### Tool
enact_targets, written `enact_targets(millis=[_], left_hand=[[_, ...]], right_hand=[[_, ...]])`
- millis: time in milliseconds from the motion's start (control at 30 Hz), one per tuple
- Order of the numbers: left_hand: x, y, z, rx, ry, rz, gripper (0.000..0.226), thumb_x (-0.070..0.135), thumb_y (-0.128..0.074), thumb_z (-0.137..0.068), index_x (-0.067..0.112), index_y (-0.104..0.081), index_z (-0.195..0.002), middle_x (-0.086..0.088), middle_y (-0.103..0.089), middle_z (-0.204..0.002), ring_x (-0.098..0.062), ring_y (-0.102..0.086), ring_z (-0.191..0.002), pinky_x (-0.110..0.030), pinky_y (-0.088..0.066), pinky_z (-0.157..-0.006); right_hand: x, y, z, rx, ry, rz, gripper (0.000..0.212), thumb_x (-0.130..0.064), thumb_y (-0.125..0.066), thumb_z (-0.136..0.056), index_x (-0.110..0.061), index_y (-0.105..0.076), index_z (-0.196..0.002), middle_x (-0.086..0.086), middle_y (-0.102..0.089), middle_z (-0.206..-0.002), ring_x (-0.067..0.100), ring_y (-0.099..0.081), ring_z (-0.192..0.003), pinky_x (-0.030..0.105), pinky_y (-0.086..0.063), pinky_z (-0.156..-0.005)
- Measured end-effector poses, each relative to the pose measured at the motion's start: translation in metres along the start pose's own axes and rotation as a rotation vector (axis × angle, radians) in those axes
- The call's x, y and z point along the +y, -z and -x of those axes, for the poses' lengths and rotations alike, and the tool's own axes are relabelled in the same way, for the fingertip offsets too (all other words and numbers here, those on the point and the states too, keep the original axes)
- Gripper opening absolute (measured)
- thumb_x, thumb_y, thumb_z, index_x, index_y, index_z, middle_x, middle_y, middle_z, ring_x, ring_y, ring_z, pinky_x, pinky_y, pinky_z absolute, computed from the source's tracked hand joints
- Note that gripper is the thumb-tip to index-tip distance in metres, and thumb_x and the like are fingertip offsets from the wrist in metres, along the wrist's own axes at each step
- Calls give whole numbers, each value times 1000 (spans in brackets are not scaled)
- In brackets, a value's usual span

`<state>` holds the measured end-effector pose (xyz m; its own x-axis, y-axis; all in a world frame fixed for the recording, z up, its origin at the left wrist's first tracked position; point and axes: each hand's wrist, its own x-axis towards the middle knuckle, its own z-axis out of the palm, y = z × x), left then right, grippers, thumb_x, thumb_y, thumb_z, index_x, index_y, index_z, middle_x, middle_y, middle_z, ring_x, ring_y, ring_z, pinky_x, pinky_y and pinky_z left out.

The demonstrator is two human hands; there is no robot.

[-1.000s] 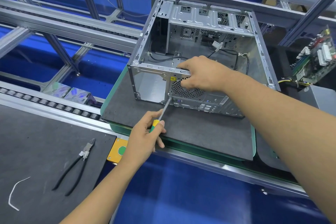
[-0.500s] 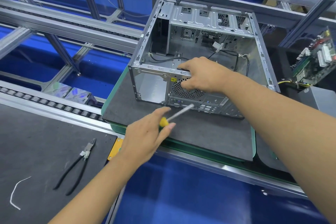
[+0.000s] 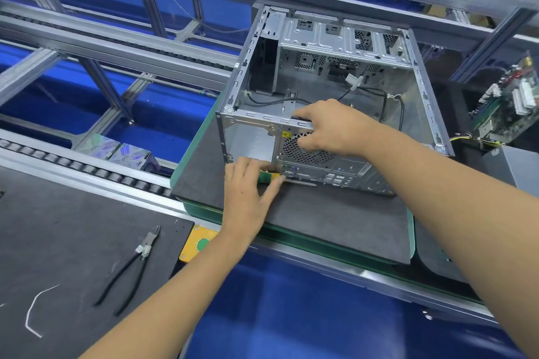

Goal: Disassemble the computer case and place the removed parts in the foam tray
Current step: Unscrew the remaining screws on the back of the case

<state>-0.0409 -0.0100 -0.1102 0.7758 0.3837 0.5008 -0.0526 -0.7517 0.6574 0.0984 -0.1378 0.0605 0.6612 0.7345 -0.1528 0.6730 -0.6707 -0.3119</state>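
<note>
Your left hand point(image 3: 248, 189) lays flat fingers on the screwdriver point(image 3: 272, 177); at 2 o'clock, your right hand point(image 3: 329, 128) grips the computer case point(image 3: 420, 114) rim.

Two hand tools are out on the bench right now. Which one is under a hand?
The screwdriver, yellow and green handled, lies flat on the dark mat by the computer case under the left hand. The black-handled pliers lie untouched nearer the person.
</note>
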Motion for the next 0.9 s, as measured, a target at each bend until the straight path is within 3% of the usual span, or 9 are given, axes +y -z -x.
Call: enact_targets(millis=[233,467,667,767,900], left_hand=[[18,-10,-9,200,74,185,9,16,-77,-93,13,-74,-102,3,-66,-95,-8,-61,-91,-19,-47,-80],[10,-19,-6,246,13,159,8,20,-77,-93,15,-75,-99,6,-70,-93,-8,-65,-89,-24,-53,-77],[11,-22,-7,267,-8,96,6,23,-74,-94,17,-72,-94,8,-68,-90,-7,-63,-85,-20,-49,-74],[16,-22,-12,268,24,41,8,25,-72,-90,18,-70,-90,7,-66,-87,-7,-60,-80,-13,-43,-71],[24,-23,-16,287,48,-24,9,24,-71,-85,17,-65,-83,6,-63,-82,-8,-56,-76,-10,-36,-69]], right_hand=[[-1,1,0,-1,-12,12,45,-25,-65,-81,-21,-66,-126,-8,-53,-57,5,-54,-60,28,-41,-54],[-1,0,1,-2,-8,8,55,-25,-64,-82,-25,-62,-136,-11,-54,-62,-1,-49,-57,22,-33,-50],[1,0,0,-4,-4,-3,48,-25,-65,-81,-23,-66,-129,-10,-53,-61,0,-49,-56,23,-35,-51],[2,-2,-1,2,1,-13,39,-32,-63,-82,-22,-68,-119,-8,-58,-58,2,-53,-53,26,-40,-52],[5,-3,-1,-11,21,-129,22,-49,-47,-80,-34,-62,-75,-3,-52,-59,17,-50,-61,36,-37,-58]])
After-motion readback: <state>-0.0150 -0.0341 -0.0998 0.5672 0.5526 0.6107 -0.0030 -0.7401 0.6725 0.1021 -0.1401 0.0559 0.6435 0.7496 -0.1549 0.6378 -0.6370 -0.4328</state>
